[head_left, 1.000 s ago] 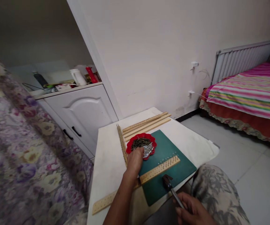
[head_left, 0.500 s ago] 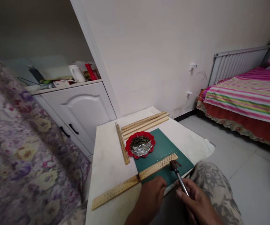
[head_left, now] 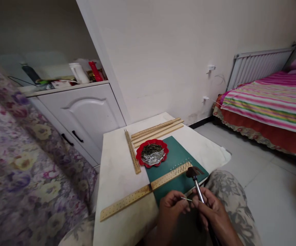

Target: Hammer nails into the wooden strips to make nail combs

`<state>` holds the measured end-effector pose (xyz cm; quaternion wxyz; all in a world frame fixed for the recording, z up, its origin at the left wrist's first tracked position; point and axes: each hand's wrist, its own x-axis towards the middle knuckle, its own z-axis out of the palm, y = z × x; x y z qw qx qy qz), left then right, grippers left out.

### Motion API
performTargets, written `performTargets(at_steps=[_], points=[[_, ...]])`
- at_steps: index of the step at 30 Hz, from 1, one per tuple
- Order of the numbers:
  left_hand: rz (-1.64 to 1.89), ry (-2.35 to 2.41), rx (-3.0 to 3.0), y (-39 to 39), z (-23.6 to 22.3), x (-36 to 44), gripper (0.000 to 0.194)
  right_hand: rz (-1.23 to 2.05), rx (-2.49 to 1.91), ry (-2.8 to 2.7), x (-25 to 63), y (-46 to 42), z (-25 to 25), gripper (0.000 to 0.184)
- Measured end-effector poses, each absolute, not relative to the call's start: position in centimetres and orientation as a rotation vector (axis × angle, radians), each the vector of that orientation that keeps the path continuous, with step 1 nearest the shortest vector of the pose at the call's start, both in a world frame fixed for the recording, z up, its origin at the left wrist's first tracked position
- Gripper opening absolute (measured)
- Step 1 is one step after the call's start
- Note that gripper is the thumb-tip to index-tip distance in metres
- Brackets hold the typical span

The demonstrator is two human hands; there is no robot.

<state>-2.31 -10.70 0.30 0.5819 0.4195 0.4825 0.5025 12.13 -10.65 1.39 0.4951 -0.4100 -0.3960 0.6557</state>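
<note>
At the front edge of the table, my left hand (head_left: pixel 172 206) pinches a thin nail (head_left: pixel 187 199) whose other end reaches the fingertips of my right hand. My right hand (head_left: pixel 210 208) is wrapped round the shaft of a claw hammer (head_left: pixel 194 172), its dark head pointing up and away. Beyond the hands lies a wooden strip (head_left: pixel 170 178) on a green mat (head_left: pixel 180 153); it has rows of holes, and several nails stand upright near its right end. A red scalloped dish (head_left: pixel 166 151) full of nails (head_left: pixel 152 153) sits at the mat's far left.
Another drilled wooden strip (head_left: pixel 126 203) continues leftward on the white table (head_left: pixel 120 184). More wooden strips (head_left: pixel 158 131) lie at the back, with narrow ones (head_left: pixel 132 152) left of the dish. My knee (head_left: pixel 230 191) is beside the table's right edge. A floral curtain (head_left: pixel 42 171) hangs at left.
My left hand has turned and opened into view, showing the nail between its fingertips and my right hand's. The hammer stays in my right hand. The whole view has shifted slightly.
</note>
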Motion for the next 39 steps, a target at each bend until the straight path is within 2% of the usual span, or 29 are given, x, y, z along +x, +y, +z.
performTargets(at_steps=[6, 13, 19, 39], points=[[1.352, 1.06, 0.743, -11.1, -1.0, -1.0, 0.027, 1.589, -0.987, -0.9, 11.7, -10.6, 1.1, 0.034], [1.423, 1.547, 1.332, -8.5, 0.6, -4.8, 0.018, 1.584, -1.069, -0.947, 12.2, -10.7, 0.4, 0.037], [1.362, 1.693, 1.639, -5.8, 0.9, -5.3, 0.018, 1.61, -1.071, -0.981, 12.3, -10.7, 0.0, 0.038], [1.213, 1.864, 1.839, -4.4, -0.4, -4.7, 0.018, 1.632, -1.063, -0.977, 12.5, -10.5, -0.7, 0.038]])
